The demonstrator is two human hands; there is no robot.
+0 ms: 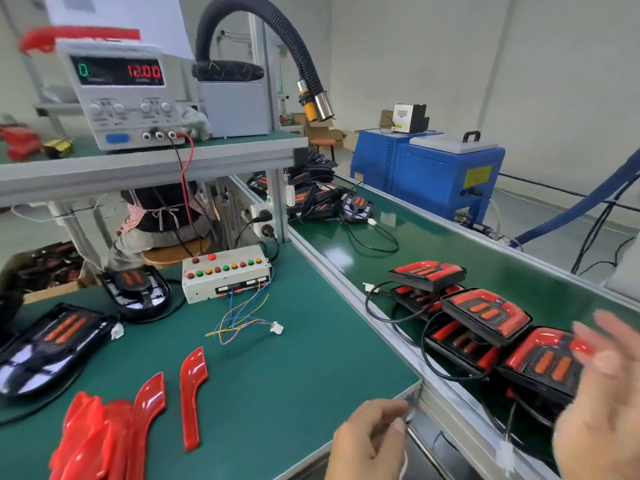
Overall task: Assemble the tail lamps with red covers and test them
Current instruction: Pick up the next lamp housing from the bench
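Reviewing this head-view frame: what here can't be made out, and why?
- Right hand: motion-blurred; whether it touches the tail lamp beneath is unclear.
- Left hand: pinches something small and whitish; too small and blurred to identify.
- Pile of red covers: cut off by the bottom edge; count unknown.
- Power supply: small labels unreadable, green reading partly blurred.
- Seated person: mostly hidden behind the shelf.

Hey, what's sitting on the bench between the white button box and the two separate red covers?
In the head view, a bundle of coloured wires ending in a white connector trails from the button box toward the red covers; otherwise green mat.
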